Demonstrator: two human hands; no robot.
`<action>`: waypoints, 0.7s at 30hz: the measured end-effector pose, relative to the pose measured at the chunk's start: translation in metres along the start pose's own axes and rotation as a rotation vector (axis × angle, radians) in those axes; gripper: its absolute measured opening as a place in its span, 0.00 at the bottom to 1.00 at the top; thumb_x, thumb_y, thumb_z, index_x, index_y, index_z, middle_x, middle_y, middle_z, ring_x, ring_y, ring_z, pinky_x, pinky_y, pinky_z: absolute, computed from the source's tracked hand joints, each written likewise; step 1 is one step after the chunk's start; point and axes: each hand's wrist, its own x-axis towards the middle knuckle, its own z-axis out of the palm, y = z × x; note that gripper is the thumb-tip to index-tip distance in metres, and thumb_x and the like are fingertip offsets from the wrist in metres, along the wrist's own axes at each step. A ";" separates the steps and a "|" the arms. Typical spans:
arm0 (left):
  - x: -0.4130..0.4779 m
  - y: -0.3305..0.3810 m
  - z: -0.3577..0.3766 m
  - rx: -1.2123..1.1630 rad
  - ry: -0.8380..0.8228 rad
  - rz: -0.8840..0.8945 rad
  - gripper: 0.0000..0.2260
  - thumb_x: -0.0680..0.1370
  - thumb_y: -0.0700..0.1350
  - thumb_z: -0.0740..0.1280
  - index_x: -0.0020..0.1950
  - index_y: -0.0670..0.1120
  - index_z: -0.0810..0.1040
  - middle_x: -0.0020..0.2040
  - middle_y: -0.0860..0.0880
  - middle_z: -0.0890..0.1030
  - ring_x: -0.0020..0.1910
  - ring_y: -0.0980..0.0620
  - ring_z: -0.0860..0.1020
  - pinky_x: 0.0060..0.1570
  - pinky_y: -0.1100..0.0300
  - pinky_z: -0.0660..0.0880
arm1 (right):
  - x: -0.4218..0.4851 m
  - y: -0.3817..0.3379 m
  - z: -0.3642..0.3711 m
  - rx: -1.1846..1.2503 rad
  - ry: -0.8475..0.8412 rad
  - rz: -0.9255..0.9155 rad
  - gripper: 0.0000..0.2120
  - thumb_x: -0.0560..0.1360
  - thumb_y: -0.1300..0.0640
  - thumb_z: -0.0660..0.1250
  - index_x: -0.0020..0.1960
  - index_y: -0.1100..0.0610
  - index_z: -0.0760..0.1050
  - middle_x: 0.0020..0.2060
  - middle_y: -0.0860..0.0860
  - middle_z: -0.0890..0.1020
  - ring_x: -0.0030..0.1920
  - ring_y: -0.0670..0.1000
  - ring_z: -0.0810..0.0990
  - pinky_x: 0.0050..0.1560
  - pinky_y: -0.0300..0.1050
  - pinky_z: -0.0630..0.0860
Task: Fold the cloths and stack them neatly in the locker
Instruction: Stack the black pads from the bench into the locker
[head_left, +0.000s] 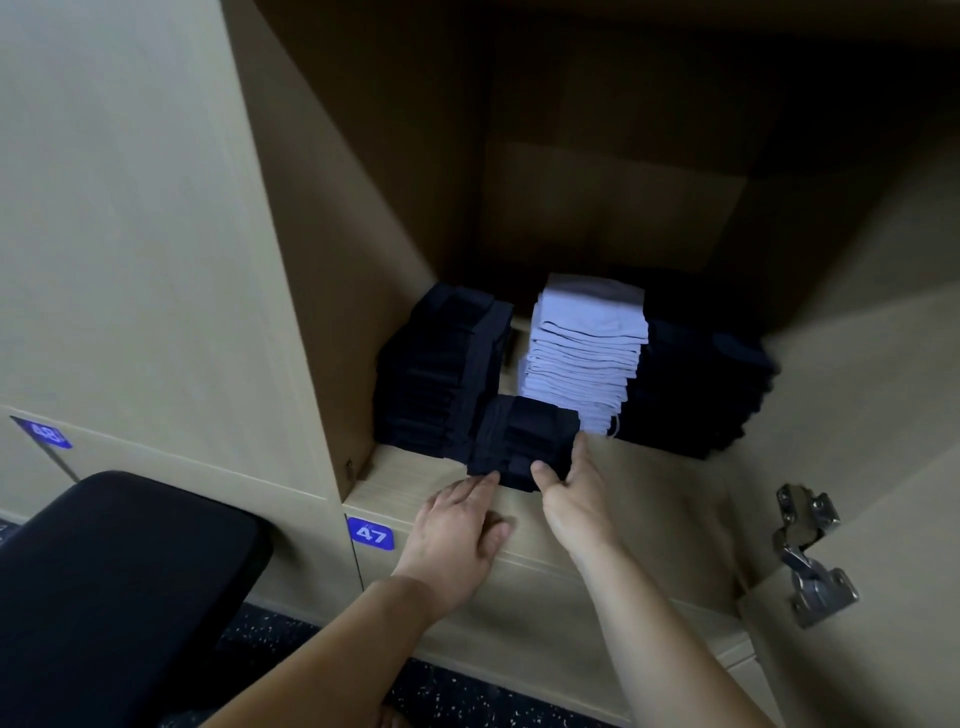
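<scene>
Two hands steady a dark bundle (524, 441) of folded cloths at the front of the locker shelf (649, 499). It sits just ahead of the gap between a tall dark stack (441, 374) on the left and a pale stack (587, 358) in the middle. Another dark pile (696, 389) lies to the right.

The right hand (571, 493) clasps the bundle, with the thumb on its near face and the fingers round its right side. The left hand (457, 525) lies with its fingers straight, their tips touching the bundle's lower left corner.

The likeliest trouble is the bundle itself. It stands close to the shelf's front edge and its layers look uneven, so a quick release could let the folds splay or slide off the lip.

A push toward the back carries a second risk. The pale stack is tall, its layers are stepped, and a loose loop hangs at its base just beside the bundle. A nudge there could drag or topple it. Whether the bundle already touches that stack cannot be told from this angle.

Uneven pressure, with one hand gripping and the other only pressing, could also twist the bundle askew against the left stack.
</scene>
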 end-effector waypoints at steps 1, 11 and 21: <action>-0.001 -0.001 -0.003 0.004 -0.002 0.003 0.27 0.83 0.56 0.55 0.80 0.50 0.52 0.78 0.52 0.60 0.77 0.53 0.55 0.75 0.59 0.50 | 0.000 0.000 0.000 -0.009 0.000 0.008 0.34 0.80 0.56 0.62 0.79 0.54 0.47 0.77 0.50 0.56 0.77 0.50 0.56 0.76 0.46 0.54; -0.050 -0.002 -0.061 0.006 0.067 -0.073 0.23 0.83 0.53 0.58 0.77 0.50 0.62 0.70 0.50 0.72 0.69 0.50 0.68 0.66 0.55 0.67 | -0.046 -0.027 -0.016 -0.180 0.188 -0.005 0.21 0.73 0.55 0.63 0.66 0.54 0.70 0.59 0.50 0.80 0.58 0.55 0.78 0.55 0.47 0.75; -0.177 -0.015 -0.131 0.108 0.181 -0.208 0.24 0.81 0.55 0.62 0.75 0.50 0.65 0.69 0.50 0.73 0.69 0.50 0.69 0.66 0.54 0.68 | -0.167 -0.083 0.017 -0.305 -0.054 -0.135 0.24 0.73 0.56 0.66 0.69 0.55 0.71 0.64 0.54 0.78 0.63 0.54 0.76 0.63 0.50 0.73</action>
